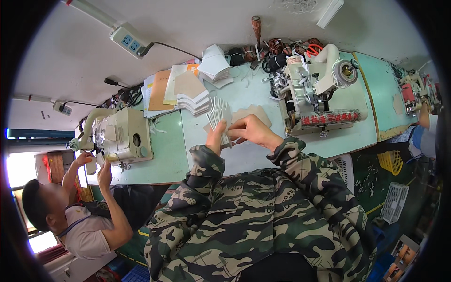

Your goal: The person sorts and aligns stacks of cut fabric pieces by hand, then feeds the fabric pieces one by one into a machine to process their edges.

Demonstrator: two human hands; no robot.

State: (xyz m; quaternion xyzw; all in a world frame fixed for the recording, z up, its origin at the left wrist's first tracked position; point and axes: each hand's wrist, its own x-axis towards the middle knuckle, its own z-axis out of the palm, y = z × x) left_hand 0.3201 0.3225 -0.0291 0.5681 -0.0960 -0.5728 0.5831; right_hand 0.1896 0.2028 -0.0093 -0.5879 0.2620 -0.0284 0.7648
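A fanned stack of thin white cut pieces (219,111) stands upright in my left hand (215,135), its thumb pressed along the near side. My right hand (257,131) comes in from the right with bent fingers pinched at the lower right edge of the same stack. Whether it grips one piece or several is hidden. Beneath and behind my hands, flat beige pieces (256,113) lie on the pale green table (192,141). More white pieces are piled just beyond the stack, with a beige sheet (190,83) on top.
A sewing machine (324,94) stands to my right, another (122,134) to my left, where a co-worker (89,230) handles a piece. Papers (159,89), a white pile (214,63), tangled cords and a screwdriver (256,29) line the back. Baskets (391,162) sit at lower right.
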